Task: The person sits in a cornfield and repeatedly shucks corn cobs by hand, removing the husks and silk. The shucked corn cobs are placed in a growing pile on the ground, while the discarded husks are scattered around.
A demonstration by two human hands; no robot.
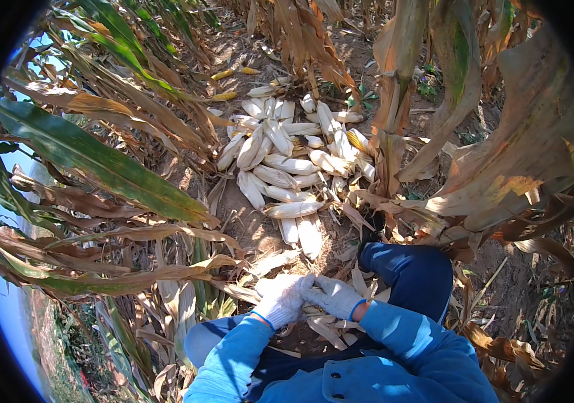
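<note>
A white knitted work glove with a blue cuff covers my left hand [281, 298], and a matching glove covers my right hand [334, 296]. The hands meet at the fingers low in the view, above loose husks between my bent knees. Whether anything lies between the fingers cannot be told. Just beyond them spreads a pile of corn ears in pale husks [287, 163]; the nearest husked ear [310, 237] lies in front of my hands. One ear in the pile [356, 140] shows yellow kernels.
Bare yellow corn cobs [224, 95] lie past the pile at the upper left. Dry and green corn stalks and leaves [100, 161] crowd the left side. Large dry leaves [498, 151] hang at the right, close to my right knee [413, 274]. Loose husks [272, 262] litter the soil.
</note>
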